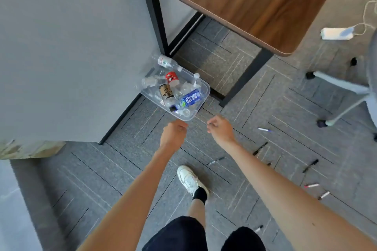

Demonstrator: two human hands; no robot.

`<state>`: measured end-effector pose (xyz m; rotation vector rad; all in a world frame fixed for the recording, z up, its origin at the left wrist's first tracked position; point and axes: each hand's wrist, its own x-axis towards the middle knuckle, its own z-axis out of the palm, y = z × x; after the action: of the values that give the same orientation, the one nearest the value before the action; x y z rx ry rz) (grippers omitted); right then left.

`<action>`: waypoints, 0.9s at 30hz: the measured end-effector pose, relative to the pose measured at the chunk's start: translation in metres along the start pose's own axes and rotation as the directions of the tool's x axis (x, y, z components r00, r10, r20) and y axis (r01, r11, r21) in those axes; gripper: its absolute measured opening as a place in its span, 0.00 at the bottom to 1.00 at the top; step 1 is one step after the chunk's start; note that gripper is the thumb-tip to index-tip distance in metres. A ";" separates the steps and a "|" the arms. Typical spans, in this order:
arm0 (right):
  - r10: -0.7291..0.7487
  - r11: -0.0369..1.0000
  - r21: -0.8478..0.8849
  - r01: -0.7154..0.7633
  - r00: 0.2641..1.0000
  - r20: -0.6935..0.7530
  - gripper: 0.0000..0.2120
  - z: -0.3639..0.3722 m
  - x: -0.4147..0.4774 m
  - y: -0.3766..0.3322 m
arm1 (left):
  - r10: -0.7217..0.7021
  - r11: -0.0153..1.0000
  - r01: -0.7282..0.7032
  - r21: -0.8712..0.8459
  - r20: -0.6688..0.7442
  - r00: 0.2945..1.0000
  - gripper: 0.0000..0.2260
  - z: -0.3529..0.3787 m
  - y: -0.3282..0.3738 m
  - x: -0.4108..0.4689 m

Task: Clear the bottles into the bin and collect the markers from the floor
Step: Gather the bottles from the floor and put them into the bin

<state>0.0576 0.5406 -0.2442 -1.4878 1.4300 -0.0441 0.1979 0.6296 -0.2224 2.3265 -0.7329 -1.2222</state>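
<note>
A clear plastic bin stands on the carpet by the grey wall, holding several bottles, among them a blue-labelled one, a brown one and a red-labelled one. One clear bottle lies just beyond the bin's far corner. My left hand and my right hand hover just short of the bin's near rim, fingers curled, nothing visible in them. Several markers lie scattered on the floor to the right, such as a white one, black ones and a red-tipped one.
A wooden table on black legs stands behind the bin. An office chair's base is at the right, with a white power strip beyond it. A grey wall panel fills the left. My white shoe is below my hands.
</note>
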 end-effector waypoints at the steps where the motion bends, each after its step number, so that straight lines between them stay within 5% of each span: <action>1: 0.008 1.000 0.013 -0.007 1.000 -0.007 0.05 -0.006 -0.010 0.015 | 0.018 1.000 -0.019 0.016 0.025 1.000 0.13 0.013 -0.002 -0.008; 16: 0.211 0.947 0.285 -0.146 0.954 -0.215 0.12 -0.101 -0.256 0.272 | 0.175 0.960 -0.231 0.161 0.302 0.937 0.14 0.225 -0.018 -0.243; 27: 0.432 0.875 0.393 -0.283 0.823 -0.369 0.08 -0.140 -0.360 0.438 | 0.192 0.912 -0.347 0.218 0.522 0.831 0.11 0.366 -0.029 -0.319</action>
<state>-0.4503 0.8291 -0.2542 -0.9430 1.9568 -0.3904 -0.2544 0.8086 -0.2340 2.0299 -1.4719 -1.6800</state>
